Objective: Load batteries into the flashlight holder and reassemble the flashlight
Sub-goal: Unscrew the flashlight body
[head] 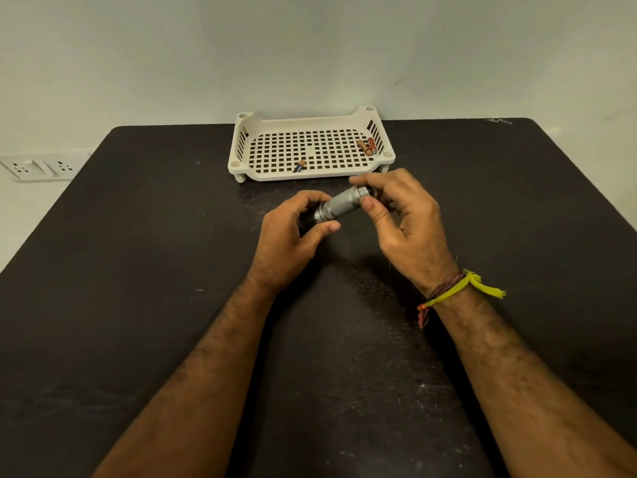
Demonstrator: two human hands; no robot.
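Wall [310, 46]: a plain, pale painted surface was seen well beyond the grip, behind everything else.
Table [138, 305]: a broad matt black top with rounded far corners, scuffed and flecked with pale dust, was spread beneath the grip and both forearms.
Basket [306, 120]: a shallow cream plastic tray with a square-grid floor, slotted end walls and short corner feet was set just beyond the grip, near the table's far edge.
Socket strip [34, 167]: a white plastic outlet plate was seen far to the left of the grip, off the table's edge.
Left hand [293, 232]: it was curled closed around the flashlight's darker left end, thumb underneath, fingers over the top.
Right hand [403, 215]: its thumb and forefinger were pinched shut on the flashlight's right end, the other fingers loosely bent.
Wrist threads [458, 288]: yellow and reddish cords were tied round the right wrist, nearer than the grip.
Flashlight [341, 203]: a short silver metal cylinder with a knurled body was held between both hands, tilted up to the right, above the table; its ends were hidden by fingers.
Paired batteries [367, 146]: two small copper-toned cells were lying touching in the basket's right end, beyond the grip.
Single battery [300, 165]: one small cell was lying at the basket's front edge, just beyond the left hand.
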